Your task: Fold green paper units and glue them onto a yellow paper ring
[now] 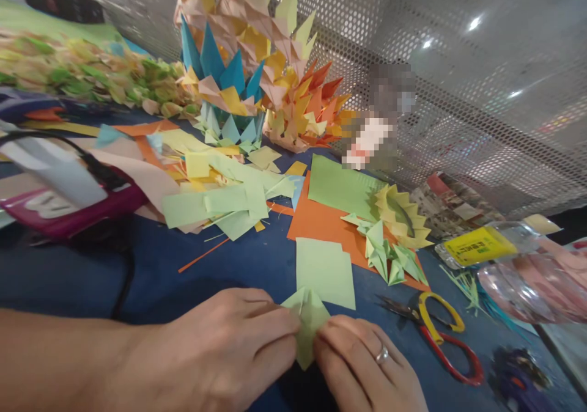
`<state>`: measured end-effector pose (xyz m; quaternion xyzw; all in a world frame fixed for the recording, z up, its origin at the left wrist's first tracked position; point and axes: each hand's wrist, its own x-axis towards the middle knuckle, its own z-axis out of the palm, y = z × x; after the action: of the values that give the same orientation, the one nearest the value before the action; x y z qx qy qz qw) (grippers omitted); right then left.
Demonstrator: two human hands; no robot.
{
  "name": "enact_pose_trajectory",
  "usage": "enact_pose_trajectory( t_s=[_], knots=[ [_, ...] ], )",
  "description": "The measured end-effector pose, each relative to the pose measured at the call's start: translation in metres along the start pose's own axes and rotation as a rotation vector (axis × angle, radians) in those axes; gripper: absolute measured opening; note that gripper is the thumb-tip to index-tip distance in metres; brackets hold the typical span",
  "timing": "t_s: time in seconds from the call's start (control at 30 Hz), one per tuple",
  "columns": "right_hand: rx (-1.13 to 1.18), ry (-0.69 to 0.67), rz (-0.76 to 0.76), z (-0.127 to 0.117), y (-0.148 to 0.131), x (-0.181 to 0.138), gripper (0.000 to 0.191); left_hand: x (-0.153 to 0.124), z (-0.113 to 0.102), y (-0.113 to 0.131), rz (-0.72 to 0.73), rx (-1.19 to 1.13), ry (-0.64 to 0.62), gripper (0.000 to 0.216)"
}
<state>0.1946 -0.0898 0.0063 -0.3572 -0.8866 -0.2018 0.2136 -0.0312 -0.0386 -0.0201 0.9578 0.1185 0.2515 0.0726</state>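
- At far left, a magenta plastic object [68, 207] lies on the blue table [229, 265], with a black cable [123, 277] trailing from it toward the near edge.
- Behind it, a loose pile of green and yellow paper slips [215, 192] spreads across the table.
- At the back stand tall paper models [243, 63] built from folded blue, yellow, pink and orange points, against a perforated metal screen [458, 94].
- At the near edge, the left hand [220, 351] lies knuckles up, its fingers drawn together and pinching the left side of a small folded green paper [308, 326].
- That paper sits low in the middle, held between both hands just above the table.
- Just beyond it lies a flat green square [325, 271], overlapping an orange sheet [316, 222].
- The right hand [367, 369], wearing a ring [382, 355], has its fingertips closed on the paper's right side.
- Right of the orange sheet lie folded green pieces [389, 256].
- Further right, scissors [440, 338] with yellow and red handles rest closed on the table.
- At far right lies a clear bottle [495, 247] with a yellow label.
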Motion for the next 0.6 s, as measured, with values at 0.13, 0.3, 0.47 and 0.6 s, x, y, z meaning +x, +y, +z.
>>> enact_pose_trajectory(
  t_s=[0.13, 0.3, 0.47, 0.6],
  knots=[
    [0.033, -0.028, 0.063, -0.003, 0.004, 0.002, 0.033, 0.000, 0.006, -0.002, -0.045, -0.006, 0.056, 0.027],
    [0.129, -0.043, 0.089, 0.000, 0.005, 0.004, 0.024, 0.000, 0.013, -0.002, -0.089, -0.007, 0.139, 0.028],
    [0.123, -0.037, 0.014, 0.000, -0.002, 0.009, 0.019, 0.000, 0.011, -0.002, -0.082, 0.002, 0.118, 0.024],
    [0.129, -0.037, 0.018, -0.004, -0.004, 0.009, 0.028, 0.000, 0.008, 0.001, -0.092, 0.017, 0.113, 0.027]
  ],
)
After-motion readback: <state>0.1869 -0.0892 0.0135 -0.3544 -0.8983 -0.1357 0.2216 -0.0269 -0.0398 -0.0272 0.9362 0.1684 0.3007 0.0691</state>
